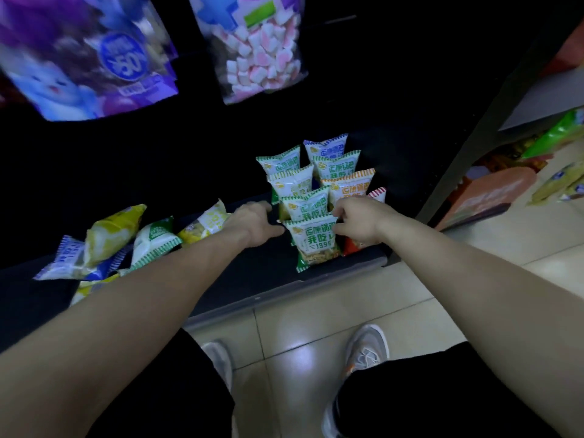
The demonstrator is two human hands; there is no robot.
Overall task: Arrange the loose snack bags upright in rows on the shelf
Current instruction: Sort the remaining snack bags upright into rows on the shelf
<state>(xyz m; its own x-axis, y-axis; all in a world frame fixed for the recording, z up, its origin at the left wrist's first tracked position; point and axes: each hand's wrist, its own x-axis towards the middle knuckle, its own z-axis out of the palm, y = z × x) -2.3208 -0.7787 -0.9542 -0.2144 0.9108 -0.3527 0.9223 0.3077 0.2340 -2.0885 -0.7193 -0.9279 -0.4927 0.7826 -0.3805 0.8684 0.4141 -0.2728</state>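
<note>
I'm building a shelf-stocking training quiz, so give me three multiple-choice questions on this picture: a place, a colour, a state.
1. Where does the loose pile lie? A left of the upright rows; B right of them; C behind them.
2. What colour trims the front bag between the left hand and right hand? A purple; B green; C black.
3. How is that bag? A upright; B flat; C hanging.
Answers: A, the pile sits leftward on the shelf; B, green-striped edges; A, it stands on its base.
</note>
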